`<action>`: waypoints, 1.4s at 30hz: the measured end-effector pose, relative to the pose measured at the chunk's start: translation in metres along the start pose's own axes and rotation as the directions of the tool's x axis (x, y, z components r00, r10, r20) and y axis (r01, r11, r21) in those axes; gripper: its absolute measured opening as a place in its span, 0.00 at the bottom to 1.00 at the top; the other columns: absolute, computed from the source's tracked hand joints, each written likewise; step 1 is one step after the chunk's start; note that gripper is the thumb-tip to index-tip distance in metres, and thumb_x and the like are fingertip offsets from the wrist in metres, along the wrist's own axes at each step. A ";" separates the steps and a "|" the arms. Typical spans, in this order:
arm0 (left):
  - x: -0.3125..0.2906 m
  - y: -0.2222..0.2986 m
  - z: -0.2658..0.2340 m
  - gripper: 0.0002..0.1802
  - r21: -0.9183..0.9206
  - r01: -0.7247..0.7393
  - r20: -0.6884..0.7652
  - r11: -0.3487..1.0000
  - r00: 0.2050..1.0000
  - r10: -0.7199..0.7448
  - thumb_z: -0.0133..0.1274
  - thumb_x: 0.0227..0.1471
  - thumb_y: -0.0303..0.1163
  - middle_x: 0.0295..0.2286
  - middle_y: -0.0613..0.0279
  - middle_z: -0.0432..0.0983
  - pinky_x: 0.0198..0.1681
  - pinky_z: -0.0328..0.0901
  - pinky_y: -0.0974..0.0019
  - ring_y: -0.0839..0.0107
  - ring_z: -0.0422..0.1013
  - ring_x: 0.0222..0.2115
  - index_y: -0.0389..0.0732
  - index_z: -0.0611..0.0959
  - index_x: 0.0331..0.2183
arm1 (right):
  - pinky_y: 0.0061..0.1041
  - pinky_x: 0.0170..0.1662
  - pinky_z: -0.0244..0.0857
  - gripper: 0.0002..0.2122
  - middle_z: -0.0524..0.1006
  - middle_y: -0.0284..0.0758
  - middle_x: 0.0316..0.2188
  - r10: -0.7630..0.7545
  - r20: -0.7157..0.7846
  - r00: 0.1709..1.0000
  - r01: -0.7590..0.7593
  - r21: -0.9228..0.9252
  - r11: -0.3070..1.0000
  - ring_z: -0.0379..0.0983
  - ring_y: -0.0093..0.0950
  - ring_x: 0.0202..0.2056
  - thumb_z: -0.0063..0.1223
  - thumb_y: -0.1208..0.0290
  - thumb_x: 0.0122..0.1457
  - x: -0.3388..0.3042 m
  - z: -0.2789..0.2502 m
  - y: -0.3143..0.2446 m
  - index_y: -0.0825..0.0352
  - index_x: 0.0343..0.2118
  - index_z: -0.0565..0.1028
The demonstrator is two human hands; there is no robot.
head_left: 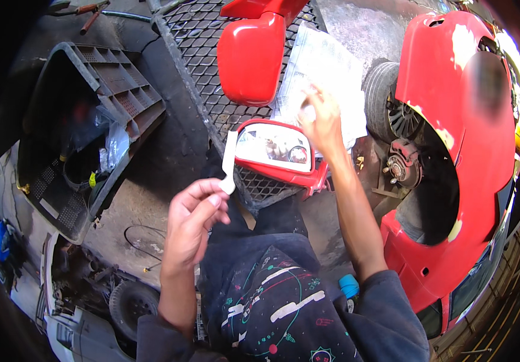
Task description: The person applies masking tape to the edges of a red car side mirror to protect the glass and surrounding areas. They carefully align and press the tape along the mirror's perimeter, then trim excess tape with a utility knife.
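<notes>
Between the thumb and fingers of my left hand (pixel 194 220) is a narrow strip of whitish tape (pixel 230 158), pointing away from me. Just to the right of the strip lies a red car side mirror (pixel 315 181), its glass facing up and its edge masked in white. Over sheets of newspaper (pixel 327 63), my right hand (pixel 323 123) has its fingers curled. A small white patch shows between them, too blurred to name. Beyond the first mirror, a second red side mirror (pixel 249 59) rests on the mesh table.
The metal mesh table (pixel 190 36) carries the mirrors and paper. On the right stands a red car body (pixel 435 130) with patchy filler, a tire (pixel 383 99) and an exposed brake (pixel 406 163). A dark plastic bin-like part (pixel 106 84) lies left; a wheel (pixel 130 304) is lower left.
</notes>
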State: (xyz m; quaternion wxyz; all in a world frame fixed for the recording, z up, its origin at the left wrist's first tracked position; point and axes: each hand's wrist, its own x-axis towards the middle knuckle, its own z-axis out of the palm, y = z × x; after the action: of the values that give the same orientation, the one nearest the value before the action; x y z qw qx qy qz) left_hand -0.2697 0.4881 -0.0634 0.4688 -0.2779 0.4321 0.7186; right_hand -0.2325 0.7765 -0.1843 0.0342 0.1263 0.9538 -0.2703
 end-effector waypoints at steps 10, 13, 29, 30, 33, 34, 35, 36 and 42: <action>-0.042 -0.017 0.030 0.17 -0.527 0.283 0.245 0.801 0.953 -0.176 0.48 0.54 0.28 0.39 0.57 0.71 0.36 0.68 0.62 0.70 0.67 0.36 0.32 0.72 0.46 | 0.32 0.43 0.61 0.15 0.78 0.34 0.37 -0.448 -0.143 0.882 0.406 0.712 0.573 0.75 0.33 0.41 0.62 0.77 0.39 -0.062 -0.034 -0.087 0.65 0.34 0.76; -0.043 -0.030 0.032 0.18 -0.528 0.254 0.194 0.811 0.965 -0.176 0.48 0.54 0.28 0.39 0.57 0.70 0.37 0.68 0.62 0.70 0.67 0.37 0.31 0.71 0.46 | 0.30 0.40 0.62 0.11 0.79 0.31 0.29 -0.504 -0.096 0.859 0.438 0.648 0.623 0.76 0.29 0.35 0.62 0.79 0.39 -0.064 -0.047 -0.068 0.65 0.29 0.77; 0.048 -0.123 0.042 0.24 0.961 -0.243 0.208 -0.129 0.333 0.920 0.68 0.31 0.22 0.28 0.63 0.69 0.28 0.62 0.67 0.68 0.64 0.27 0.41 0.84 0.37 | 0.34 0.32 0.65 0.04 0.74 0.36 0.18 -0.612 0.177 0.771 0.474 0.482 0.737 0.74 0.35 0.24 0.60 0.73 0.43 -0.016 -0.025 -0.021 0.62 0.24 0.77; 0.052 -0.122 0.038 0.23 0.961 -0.234 0.216 -0.146 0.305 0.927 0.68 0.30 0.21 0.28 0.64 0.70 0.28 0.62 0.68 0.68 0.64 0.26 0.42 0.84 0.36 | 0.34 0.32 0.66 0.04 0.75 0.36 0.18 -0.615 0.187 0.766 0.468 0.493 0.733 0.74 0.35 0.24 0.60 0.73 0.43 -0.017 -0.023 -0.020 0.62 0.24 0.77; 0.055 -0.120 0.024 0.20 0.940 -0.253 0.303 -0.228 0.313 0.900 0.65 0.30 0.18 0.26 0.66 0.71 0.28 0.62 0.67 0.68 0.66 0.27 0.42 0.85 0.33 | 0.33 0.32 0.66 0.04 0.75 0.35 0.18 -0.612 0.233 0.756 0.416 0.551 0.724 0.75 0.34 0.25 0.60 0.74 0.43 -0.018 -0.016 -0.015 0.63 0.25 0.77; 0.055 -0.119 0.020 0.18 0.939 -0.269 0.299 -0.215 0.326 0.897 0.64 0.31 0.17 0.25 0.66 0.71 0.29 0.63 0.66 0.68 0.66 0.27 0.41 0.85 0.31 | 0.32 0.32 0.67 0.08 0.76 0.35 0.19 -0.630 0.238 0.739 0.444 0.531 0.721 0.75 0.32 0.25 0.63 0.71 0.43 -0.018 -0.016 -0.012 0.63 0.27 0.78; 0.055 -0.117 0.016 0.17 0.936 -0.282 0.298 -0.209 0.322 0.899 0.64 0.31 0.17 0.25 0.66 0.71 0.29 0.63 0.66 0.67 0.66 0.27 0.41 0.85 0.31 | 0.32 0.32 0.67 0.09 0.76 0.34 0.20 -0.647 0.255 0.719 0.426 0.573 0.700 0.75 0.32 0.25 0.65 0.70 0.42 -0.016 -0.016 -0.008 0.63 0.28 0.78; 0.054 -0.114 0.013 0.17 0.935 -0.295 0.292 -0.197 0.324 0.900 0.64 0.31 0.17 0.25 0.66 0.71 0.29 0.63 0.66 0.67 0.66 0.27 0.41 0.85 0.30 | 0.31 0.33 0.67 0.11 0.77 0.34 0.21 -0.660 0.273 0.700 0.403 0.612 0.680 0.76 0.31 0.26 0.66 0.68 0.42 -0.015 -0.017 -0.005 0.64 0.29 0.79; 0.043 -0.101 0.009 0.11 0.955 -0.292 0.092 0.058 0.476 0.875 0.64 0.35 0.19 0.24 0.63 0.72 0.28 0.64 0.66 0.68 0.68 0.26 0.40 0.85 0.27 | 0.23 0.28 0.64 0.14 0.81 0.35 0.27 -0.590 0.257 0.765 0.298 0.672 0.679 0.74 0.26 0.24 0.68 0.72 0.42 -0.012 -0.031 0.021 0.68 0.33 0.80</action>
State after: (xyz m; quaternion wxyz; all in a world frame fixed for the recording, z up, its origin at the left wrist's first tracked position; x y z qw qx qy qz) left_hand -0.1947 0.5338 -0.1298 0.0348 0.0527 0.9224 0.3811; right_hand -0.2152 0.8067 -0.1670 0.1461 -0.1797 0.7840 -0.5760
